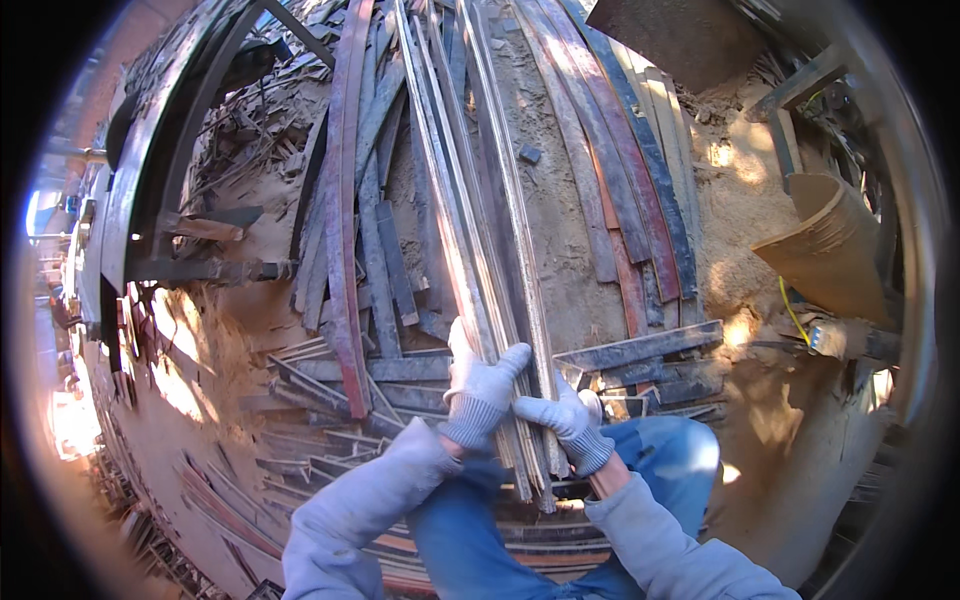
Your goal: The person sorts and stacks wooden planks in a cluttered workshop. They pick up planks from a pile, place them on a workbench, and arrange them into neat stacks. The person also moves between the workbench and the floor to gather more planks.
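Observation:
A bundle of long, narrow wooden strips runs from the far edge toward me, its near ends between my knees. My left hand, in a pale knit-cuffed glove, is closed around the left side of the bundle, its thumb lying across the top. My right hand, gloved alike, grips the near right side, where another long strip lies at a slight angle to the others. The undersides of the strips and some of my fingers are hidden.
Long grey and reddish boards lie to the right, and a reddish plank to the left. Short offcuts are heaped crosswise near my knees. A curved brown sheet stands at far right; a dark metal frame is at left. Sawdust covers the ground.

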Tool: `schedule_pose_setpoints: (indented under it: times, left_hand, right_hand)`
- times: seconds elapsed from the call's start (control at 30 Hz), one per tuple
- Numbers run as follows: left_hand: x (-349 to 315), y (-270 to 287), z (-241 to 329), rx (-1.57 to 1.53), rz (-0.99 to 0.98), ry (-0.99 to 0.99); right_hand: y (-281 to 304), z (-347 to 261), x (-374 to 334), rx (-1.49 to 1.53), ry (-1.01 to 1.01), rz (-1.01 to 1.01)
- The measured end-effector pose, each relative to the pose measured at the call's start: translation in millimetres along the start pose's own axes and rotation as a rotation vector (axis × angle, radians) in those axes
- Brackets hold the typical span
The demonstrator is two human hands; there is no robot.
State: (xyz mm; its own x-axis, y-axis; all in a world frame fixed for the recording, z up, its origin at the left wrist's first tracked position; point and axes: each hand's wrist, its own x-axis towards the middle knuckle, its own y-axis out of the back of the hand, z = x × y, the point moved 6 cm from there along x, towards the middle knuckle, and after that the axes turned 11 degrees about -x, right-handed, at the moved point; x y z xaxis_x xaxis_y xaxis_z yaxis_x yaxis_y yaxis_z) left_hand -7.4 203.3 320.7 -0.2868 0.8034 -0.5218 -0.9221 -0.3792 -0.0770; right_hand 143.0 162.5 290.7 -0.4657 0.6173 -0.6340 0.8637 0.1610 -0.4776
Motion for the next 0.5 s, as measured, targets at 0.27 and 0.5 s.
schedule_pose_setpoints:
  times: [0.27,0.5]
  left_hand:
    - [-240.6,-80.1,94.6,-0.357,-0.018,0.128]
    - [-410.1,-133.0,131.2,-0.424,0.065,0.402]
  right_hand:
    - [-30.8,-108.2,-267.4,-0.400,0.002,0.170]
    - [-66.6,-203.4,-433.9,-0.756,-0.355,0.235]
